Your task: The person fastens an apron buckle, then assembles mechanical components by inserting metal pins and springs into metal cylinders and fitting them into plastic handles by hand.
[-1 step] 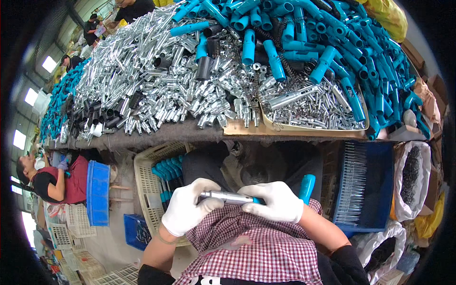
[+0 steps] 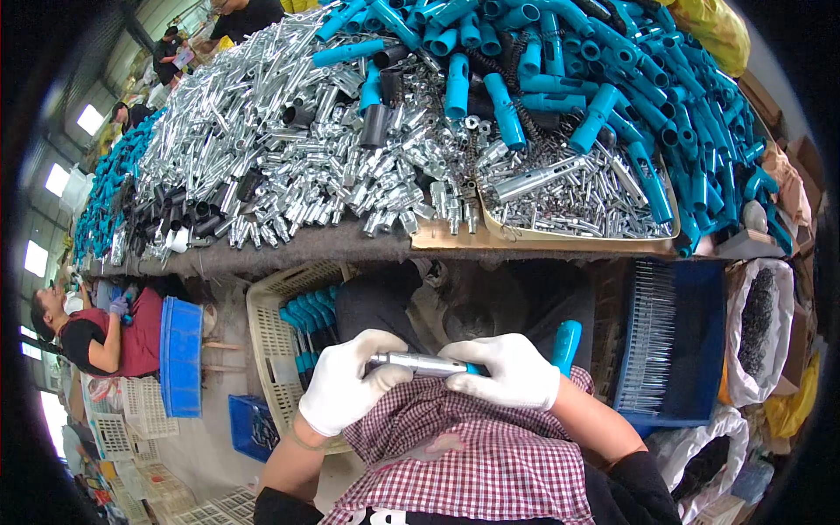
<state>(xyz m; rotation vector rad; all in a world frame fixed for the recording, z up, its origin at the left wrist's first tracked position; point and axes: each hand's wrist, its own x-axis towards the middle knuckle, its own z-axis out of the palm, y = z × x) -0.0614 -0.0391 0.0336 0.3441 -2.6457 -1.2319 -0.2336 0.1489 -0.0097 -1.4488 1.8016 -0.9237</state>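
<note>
silver tubes and blue handles heaped beyond both gloved hands

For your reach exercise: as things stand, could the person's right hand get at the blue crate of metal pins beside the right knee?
Probably yes: the blue crate sits open-topped just beside the right hand, nothing between, though that hand grips a blue-handled tool.

Workbench w/ grey felt cover: heaped w/ silver metal tubes, blue plastic handles at right, some black sleeves, shallow tray of small metal parts near front edge.
</note>
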